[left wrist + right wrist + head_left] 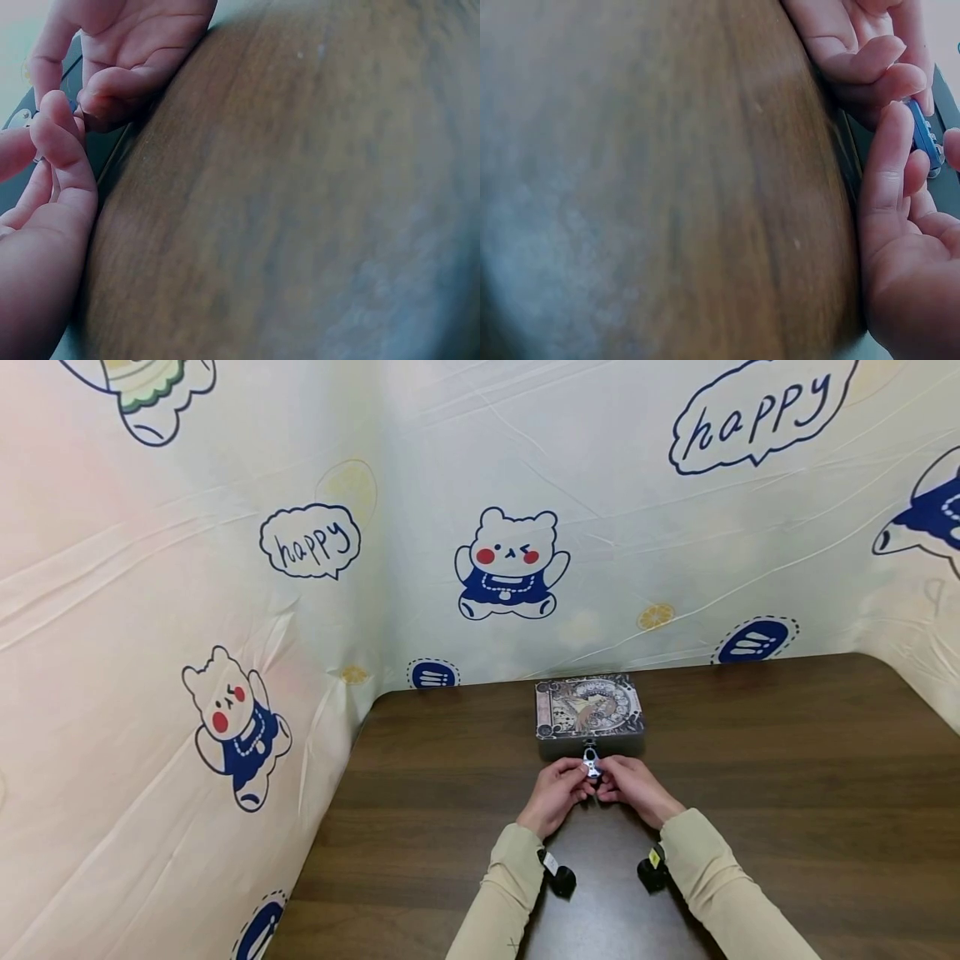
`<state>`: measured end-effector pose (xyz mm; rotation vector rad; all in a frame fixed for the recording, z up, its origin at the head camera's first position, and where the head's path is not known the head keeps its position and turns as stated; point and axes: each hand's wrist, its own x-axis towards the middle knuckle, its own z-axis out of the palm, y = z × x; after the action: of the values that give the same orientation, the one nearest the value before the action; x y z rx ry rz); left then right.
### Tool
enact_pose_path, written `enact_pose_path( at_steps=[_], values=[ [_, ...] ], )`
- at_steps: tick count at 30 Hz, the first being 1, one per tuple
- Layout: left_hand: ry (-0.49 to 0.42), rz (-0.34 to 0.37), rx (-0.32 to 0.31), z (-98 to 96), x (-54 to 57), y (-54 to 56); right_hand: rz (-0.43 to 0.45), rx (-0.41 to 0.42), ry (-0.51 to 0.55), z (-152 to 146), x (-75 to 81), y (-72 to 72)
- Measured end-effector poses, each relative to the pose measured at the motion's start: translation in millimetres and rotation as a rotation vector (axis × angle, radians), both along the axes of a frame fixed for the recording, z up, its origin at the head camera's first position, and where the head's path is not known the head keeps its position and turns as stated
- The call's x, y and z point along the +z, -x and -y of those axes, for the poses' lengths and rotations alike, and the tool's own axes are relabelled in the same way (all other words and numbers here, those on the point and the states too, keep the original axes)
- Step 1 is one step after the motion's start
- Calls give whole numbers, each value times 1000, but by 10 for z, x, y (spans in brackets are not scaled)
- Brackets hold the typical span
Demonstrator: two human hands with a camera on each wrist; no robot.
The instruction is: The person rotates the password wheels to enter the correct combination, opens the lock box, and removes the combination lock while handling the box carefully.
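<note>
A small blue and silver combination padlock [591, 765] hangs at the front latch of a dark box [591, 747] with an ornate printed lid. My left hand [553, 795] pinches the padlock from the left, thumb and fingertips at its edge. From the other side my right hand [637, 788] pinches it too, and the fingertips of both hands nearly meet beneath. In the right wrist view the padlock's [924, 136] row of small dials shows between the fingers. Fingers hide most of the padlock in the left wrist view.
The box stands on a brown wood-grain table [765, 760], close to its back edge. A pale cloth curtain [420, 560] printed with cartoon bears hangs behind the table and along its left side.
</note>
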<state>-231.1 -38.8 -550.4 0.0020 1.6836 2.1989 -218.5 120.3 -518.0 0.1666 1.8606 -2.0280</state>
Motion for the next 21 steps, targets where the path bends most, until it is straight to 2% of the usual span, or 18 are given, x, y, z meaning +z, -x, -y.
enact_pose_path(
  at_steps=[12, 21],
  values=[
    [1, 0, 5, -4, 45, -31, 11, -12, 10, 10, 15, -6],
    [-4, 6, 3, -4, 52, -33, -32, 13, -21, 13, -2, -21]
  ],
)
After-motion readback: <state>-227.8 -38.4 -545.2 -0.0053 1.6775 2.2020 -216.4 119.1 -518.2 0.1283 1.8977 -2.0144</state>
